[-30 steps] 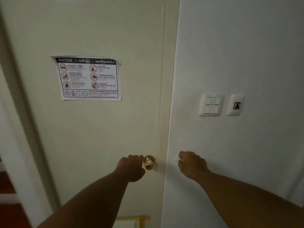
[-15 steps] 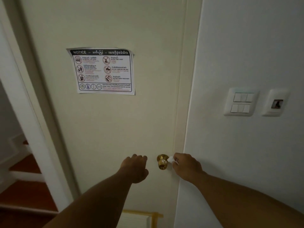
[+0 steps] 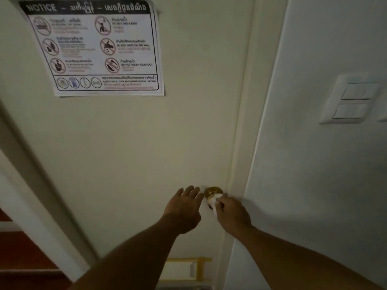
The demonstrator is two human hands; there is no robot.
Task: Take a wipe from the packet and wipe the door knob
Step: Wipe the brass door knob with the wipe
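Note:
A brass door knob (image 3: 212, 190) sits near the right edge of a cream door (image 3: 146, 143). My right hand (image 3: 232, 214) is closed around a small white wipe (image 3: 212, 201) and presses it against the lower front of the knob. My left hand (image 3: 184, 208) is flat on the door just left of the knob, fingers spread, holding nothing. The wipe packet is not in view.
A notice sheet (image 3: 94, 47) is taped high on the door. A white light switch plate (image 3: 351, 101) is on the wall to the right. The door frame (image 3: 31, 185) runs down the left, with red-brown floor (image 3: 25, 252) beyond. A yellow-framed object (image 3: 188, 268) stands below.
My right hand has moved left and brought the wipe onto the knob. My left hand has opened from a loose fist and lies flat on the door. The view has come closer.

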